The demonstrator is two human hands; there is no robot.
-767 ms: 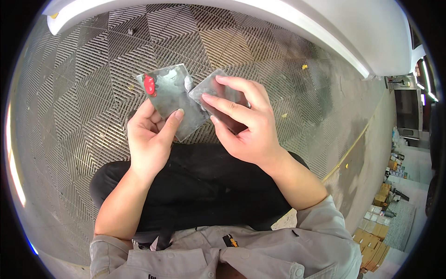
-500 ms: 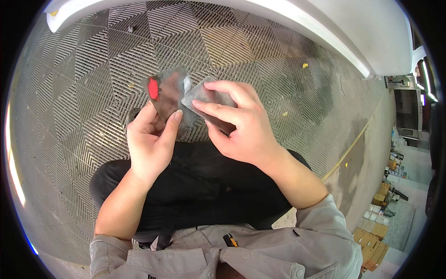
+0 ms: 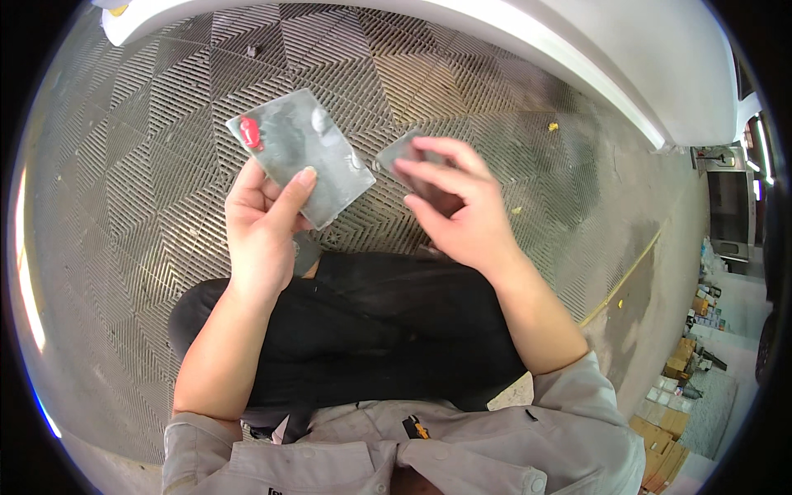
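Note:
My left hand [image 3: 260,219] is closed on a flat grey rectangular plate [image 3: 301,165], thumb on top and fingers beneath. A glossy red dab of paste [image 3: 250,133] sits at the plate's left corner. Pale grey putty [image 3: 320,121] lies in small lumps along its right side, and a thin smear covers part of the face. To the right, my right hand [image 3: 470,206] grips a smaller dark grey scraper [image 3: 396,153] between fingers and thumb, blurred by motion. A short gap separates the scraper from the plate.
Ribbed floor tiles [image 3: 181,107] spread below my hands. A white vehicle-like panel [image 3: 577,66] curves across the top and upper right. My legs in black trousers [image 3: 388,330] are folded beneath my arms. Cardboard boxes [image 3: 656,437] stand at the far right.
The scraper has come off the plate and moved right with my right hand. The plate has turned, and its face now shows fully. The view has shifted slightly.

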